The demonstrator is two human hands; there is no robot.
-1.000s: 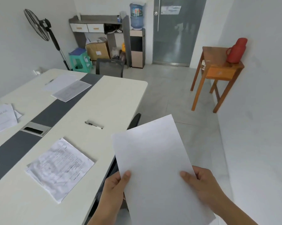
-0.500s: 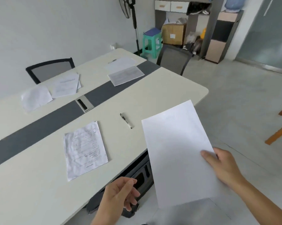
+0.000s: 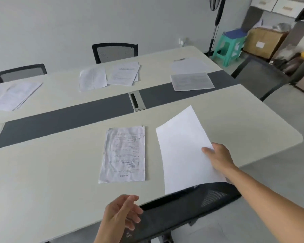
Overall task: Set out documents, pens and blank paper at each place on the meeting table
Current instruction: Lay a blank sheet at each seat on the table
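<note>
My right hand (image 3: 217,157) grips a blank white sheet (image 3: 182,148) by its right edge and holds it low over the near side of the cream meeting table (image 3: 51,181). Just left of the sheet a printed document (image 3: 124,155) lies flat on the table. My left hand (image 3: 122,215) hovers at the table's near edge, fingers apart and holding nothing. The pen seen earlier is hidden, probably under the blank sheet. Across the table lie more papers: a printed document (image 3: 125,73) beside a blank sheet (image 3: 92,78), and another stack (image 3: 11,95) at far left.
A dark strip with a cable hatch (image 3: 136,100) runs down the table's middle. A printed sheet (image 3: 192,81) and a blank sheet (image 3: 189,64) lie at the far right end. A black mesh chair (image 3: 191,202) stands right below me; two chairs (image 3: 115,51) face me across the table.
My view swung left toward the table. My left hand let go of the blank sheet, and my right hand carried it down over the table beside the printed document, covering the pen.
</note>
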